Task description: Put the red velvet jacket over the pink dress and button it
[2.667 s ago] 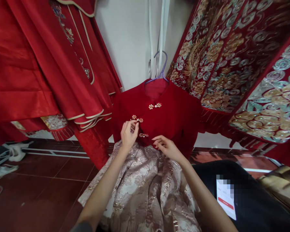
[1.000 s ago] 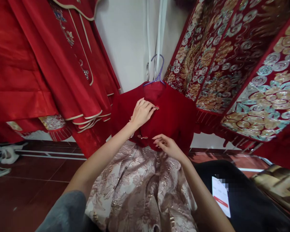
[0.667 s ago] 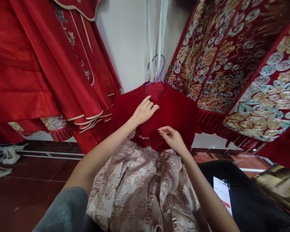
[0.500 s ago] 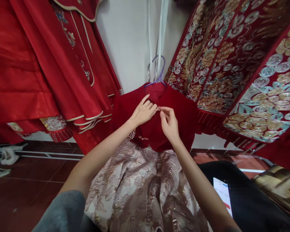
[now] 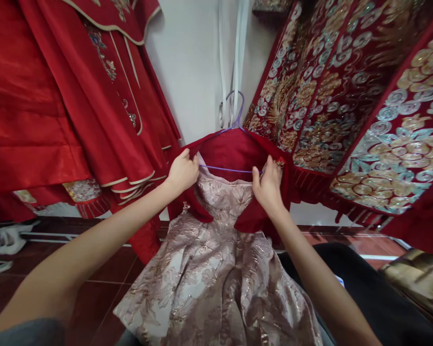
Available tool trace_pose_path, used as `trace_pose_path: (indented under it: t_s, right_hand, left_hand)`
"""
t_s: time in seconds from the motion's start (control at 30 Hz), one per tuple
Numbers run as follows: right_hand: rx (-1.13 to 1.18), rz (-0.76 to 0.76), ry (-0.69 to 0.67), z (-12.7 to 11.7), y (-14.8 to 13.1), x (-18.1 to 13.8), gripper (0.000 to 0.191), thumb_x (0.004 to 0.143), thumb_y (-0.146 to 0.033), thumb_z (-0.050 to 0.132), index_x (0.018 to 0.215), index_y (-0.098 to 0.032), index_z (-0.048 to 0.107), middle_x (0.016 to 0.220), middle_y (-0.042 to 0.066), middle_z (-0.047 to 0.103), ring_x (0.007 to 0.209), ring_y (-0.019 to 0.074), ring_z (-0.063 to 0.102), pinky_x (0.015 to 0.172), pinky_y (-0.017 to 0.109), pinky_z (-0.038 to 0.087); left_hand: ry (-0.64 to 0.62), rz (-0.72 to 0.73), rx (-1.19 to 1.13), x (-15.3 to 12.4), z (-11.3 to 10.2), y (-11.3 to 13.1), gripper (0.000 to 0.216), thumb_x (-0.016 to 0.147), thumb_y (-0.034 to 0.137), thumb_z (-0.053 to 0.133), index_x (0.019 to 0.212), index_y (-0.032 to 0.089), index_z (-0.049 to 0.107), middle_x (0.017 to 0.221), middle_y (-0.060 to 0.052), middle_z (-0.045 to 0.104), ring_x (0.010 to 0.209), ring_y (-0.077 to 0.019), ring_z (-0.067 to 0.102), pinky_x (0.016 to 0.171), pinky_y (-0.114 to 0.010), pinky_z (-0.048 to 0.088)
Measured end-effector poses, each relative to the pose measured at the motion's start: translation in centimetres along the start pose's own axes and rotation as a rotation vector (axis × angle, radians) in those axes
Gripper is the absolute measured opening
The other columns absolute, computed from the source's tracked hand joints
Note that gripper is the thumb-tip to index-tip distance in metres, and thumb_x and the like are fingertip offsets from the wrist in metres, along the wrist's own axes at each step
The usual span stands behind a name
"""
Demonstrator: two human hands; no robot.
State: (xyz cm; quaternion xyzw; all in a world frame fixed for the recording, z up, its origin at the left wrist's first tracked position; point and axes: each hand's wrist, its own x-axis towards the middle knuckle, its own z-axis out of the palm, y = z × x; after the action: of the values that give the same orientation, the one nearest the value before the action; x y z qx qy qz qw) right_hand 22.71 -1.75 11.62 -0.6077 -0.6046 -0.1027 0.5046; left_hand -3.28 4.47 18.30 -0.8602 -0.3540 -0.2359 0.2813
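A short dark red jacket (image 5: 250, 221) hangs over a pale pink-gold brocade dress (image 5: 209, 269) on a purple wire hanger (image 5: 237, 124). The jacket's front is spread apart, showing its red lining, the dress's bodice and the hanger's lower bar. My left hand (image 5: 184, 170) is closed on the jacket's left front edge. On the other side, my right hand (image 5: 269, 187) grips the right front edge, near a small beaded trim. Some of my fingertips are hidden behind the cloth.
Red garments with pale piping (image 5: 104, 105) hang at the left; sequinned, embroidered red garments (image 5: 346, 105) hang at the right. White straps (image 5: 240, 53) run down the wall above the hanger. White shoes (image 5: 12, 240) stand at the far left, by a white floor rail.
My hands were together at the jacket's front fastening. Now they are apart, left and right, and the jacket front has opened, uncovering the dress's bodice and the hanger bar.
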Motion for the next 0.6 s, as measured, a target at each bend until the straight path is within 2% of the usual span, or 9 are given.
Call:
trace_pose_path:
  t_s: [0.07, 0.13, 0.23, 0.33, 0.47, 0.6]
  right_hand:
    - [-0.117, -0.051, -0.004, -1.3, 1.6, 1.1, 0.06, 0.098, -0.044, 0.026, 0.147, -0.009, 0.031, 0.144, 0.024, 0.042, 0.137, 0.0361, 0.034, 0.11, 0.059, 0.027]
    - [-0.244, -0.05, -0.013, -2.1, 2.5, 2.1, 0.058, 0.097, -0.04, 0.029, 0.148, -0.012, 0.034, 0.144, 0.023, 0.041, 0.136, 0.0395, 0.035, 0.107, 0.063, 0.029]
    - [-0.362, -0.067, -0.034, -2.5, 3.1, 3.2, 0.055, 0.096, -0.037, 0.035, 0.149, -0.021, 0.034, 0.146, 0.022, 0.037, 0.135, 0.0452, 0.032, 0.101, 0.071, 0.026]
    - [-0.36, -0.14, -0.043, -2.5, 3.4, 3.4, 0.05, 0.097, -0.034, 0.033, 0.146, -0.026, 0.039, 0.146, 0.019, 0.036, 0.137, 0.0444, 0.029, 0.101, 0.073, 0.023]
    - [-0.361, -0.134, -0.023, -2.1, 3.7, 3.1, 0.053, 0.098, -0.039, 0.029, 0.145, -0.016, 0.038, 0.143, 0.024, 0.038, 0.136, 0.0439, 0.029, 0.103, 0.072, 0.02]
    - [-0.353, -0.094, 0.001, -1.7, 3.7, 3.4, 0.061, 0.098, -0.046, 0.029, 0.147, -0.01, 0.031, 0.145, 0.027, 0.037, 0.138, 0.0441, 0.027, 0.105, 0.071, 0.018]
  left_hand:
    - [0.081, -0.041, -0.058, -0.1, 0.2, -1.4, 0.025, 0.083, 0.022, 0.041, 0.092, 0.015, 0.064, 0.059, -0.007, 0.053, 0.087, -0.0296, 0.059, 0.11, -0.052, 0.025]
    - [0.14, -0.072, -0.07, 0.1, 0.6, -2.5, 0.028, 0.086, 0.021, 0.037, 0.089, 0.018, 0.064, 0.058, -0.006, 0.05, 0.094, -0.03, 0.057, 0.114, -0.056, 0.02]
    - [0.189, -0.157, -0.077, 0.5, 0.9, -2.9, 0.031, 0.085, 0.017, 0.035, 0.096, 0.015, 0.064, 0.066, -0.009, 0.057, 0.105, -0.0322, 0.055, 0.113, -0.062, 0.014]
    - [0.186, -0.245, -0.074, 0.0, 1.2, -1.8, 0.037, 0.083, 0.018, 0.04, 0.114, 0.011, 0.059, 0.08, -0.013, 0.065, 0.112, -0.0351, 0.054, 0.11, -0.069, 0.01]
    - [0.157, -0.257, -0.013, -1.2, 1.3, 0.1, 0.047, 0.082, 0.017, 0.043, 0.128, 0.013, 0.052, 0.092, -0.013, 0.068, 0.114, -0.0351, 0.056, 0.109, -0.072, 0.006]
    - [0.177, -0.29, 0.095, -1.3, 1.1, 0.3, 0.054, 0.081, 0.015, 0.045, 0.135, 0.015, 0.046, 0.104, -0.015, 0.068, 0.12, -0.0372, 0.052, 0.108, -0.074, 0.005]
